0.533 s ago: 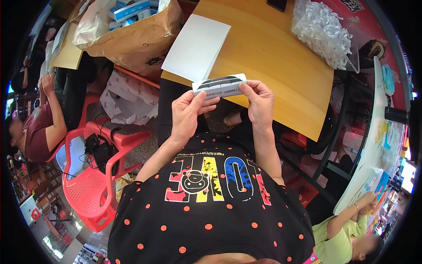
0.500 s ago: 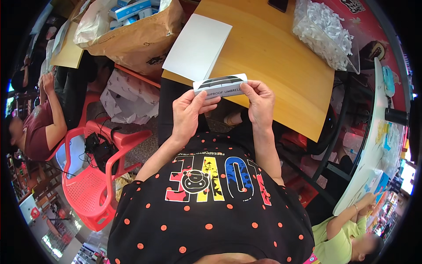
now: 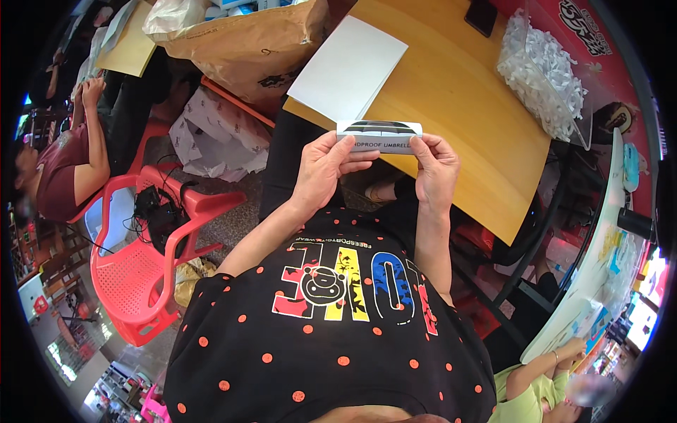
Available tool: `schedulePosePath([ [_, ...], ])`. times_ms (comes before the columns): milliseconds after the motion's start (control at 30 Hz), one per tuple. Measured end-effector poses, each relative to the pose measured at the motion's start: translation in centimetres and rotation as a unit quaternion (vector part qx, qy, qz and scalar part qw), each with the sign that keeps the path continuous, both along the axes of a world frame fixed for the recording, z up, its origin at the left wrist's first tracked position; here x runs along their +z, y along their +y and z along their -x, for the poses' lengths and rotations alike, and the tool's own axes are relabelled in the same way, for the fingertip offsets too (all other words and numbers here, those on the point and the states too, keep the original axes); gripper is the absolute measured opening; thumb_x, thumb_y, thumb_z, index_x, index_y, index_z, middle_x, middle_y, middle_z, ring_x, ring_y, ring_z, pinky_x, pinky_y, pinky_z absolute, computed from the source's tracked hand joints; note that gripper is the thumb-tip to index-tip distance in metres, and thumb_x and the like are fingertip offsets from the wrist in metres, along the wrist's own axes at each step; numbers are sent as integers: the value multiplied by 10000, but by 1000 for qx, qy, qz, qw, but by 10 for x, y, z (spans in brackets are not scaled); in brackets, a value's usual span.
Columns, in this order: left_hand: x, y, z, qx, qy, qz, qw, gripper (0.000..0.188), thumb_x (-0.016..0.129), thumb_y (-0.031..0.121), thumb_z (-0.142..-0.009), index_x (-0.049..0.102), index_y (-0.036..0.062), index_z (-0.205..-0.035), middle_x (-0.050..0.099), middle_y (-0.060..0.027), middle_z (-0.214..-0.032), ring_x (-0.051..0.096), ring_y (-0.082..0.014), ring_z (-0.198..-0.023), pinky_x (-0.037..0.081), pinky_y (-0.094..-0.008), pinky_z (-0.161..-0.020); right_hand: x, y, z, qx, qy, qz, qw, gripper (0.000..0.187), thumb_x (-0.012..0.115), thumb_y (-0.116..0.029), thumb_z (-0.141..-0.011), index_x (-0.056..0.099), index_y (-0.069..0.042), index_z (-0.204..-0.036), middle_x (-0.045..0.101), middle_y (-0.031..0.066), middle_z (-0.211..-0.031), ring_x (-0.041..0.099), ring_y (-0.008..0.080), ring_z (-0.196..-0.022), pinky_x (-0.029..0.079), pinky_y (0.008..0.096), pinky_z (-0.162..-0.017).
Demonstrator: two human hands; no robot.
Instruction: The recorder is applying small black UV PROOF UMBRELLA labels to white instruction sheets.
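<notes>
Both hands hold a small, long paper sleeve (image 3: 379, 139), white and grey with a dark curved picture along its upper part and dark lettering below. My left hand (image 3: 323, 166) grips its left end, thumb on the front face and fingers behind and beneath. At the right end, my right hand (image 3: 435, 169) pinches it between thumb and fingers. The sleeve is held level just off the near edge of the wooden table (image 3: 451, 106). White folded paper (image 3: 349, 67) lies on the table just beyond it.
A clear bin of white paper shreds (image 3: 543, 77) stands at the table's right, near a dark phone (image 3: 482, 15). Left are a large brown paper bag (image 3: 247, 49) of blue-and-white packages and a red plastic chair (image 3: 134, 271) with black cables. Other people sit on both sides.
The sleeve has turned slightly, so it now lies more level, with both hands still on its ends. The whole view has shifted, moving the surroundings a little in the picture.
</notes>
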State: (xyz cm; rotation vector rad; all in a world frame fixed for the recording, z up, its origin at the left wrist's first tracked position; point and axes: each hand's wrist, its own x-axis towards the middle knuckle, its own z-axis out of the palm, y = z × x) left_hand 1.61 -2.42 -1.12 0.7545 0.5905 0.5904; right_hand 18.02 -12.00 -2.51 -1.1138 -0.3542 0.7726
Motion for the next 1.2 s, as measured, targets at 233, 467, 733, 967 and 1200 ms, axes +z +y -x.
schedulePosePath([
  [233, 2, 2, 2, -1, 34, -86, 996, 308, 438, 147, -994, 550, -110, -1122, 652, -211, -1017, 684, -284, -887, 581, -336, -771, -6, -9, -6, 65, 38, 54, 996, 102, 697, -18, -815, 657, 12, -904, 659, 39, -815, 582, 76, -714, 463, 216, -701],
  [467, -2, 2, 1, -23, 39, -94, 995, 300, 443, 141, -990, 557, -110, -1110, 657, -213, -996, 686, -286, -879, 583, -343, -769, 8, -12, -4, 134, 33, 104, 985, 182, 682, -74, -828, 665, 15, -985, 692, 84, -919, 623, 85, -768, 494, 212, -695],
  [733, 1, 5, -6, -31, 37, -94, 994, 260, 507, 114, -962, 580, -99, -1092, 666, -188, -978, 689, -244, -858, 582, -308, -749, 0, -14, 0, 96, -6, 105, 990, 196, 685, -108, -828, 678, 14, -981, 701, 75, -896, 616, 84, -735, 487, 223, -662],
  [967, 5, 6, -3, -42, 70, -123, 989, 247, 572, 108, -930, 611, -91, -1071, 676, -172, -955, 689, -225, -841, 583, -306, -742, -2, -14, 6, 90, -6, 67, 994, 176, 684, -89, -828, 674, 27, -960, 698, 81, -865, 615, 84, -724, 486, 219, -657],
  [1200, 5, -3, 11, -31, 50, -103, 993, 247, 569, 115, -932, 614, -91, -1060, 677, -178, -946, 693, -229, -824, 586, -311, -732, 0, -24, 18, 100, -20, 64, 993, 157, 691, -76, -821, 670, 33, -932, 697, 79, -841, 619, 83, -709, 494, 220, -653],
])
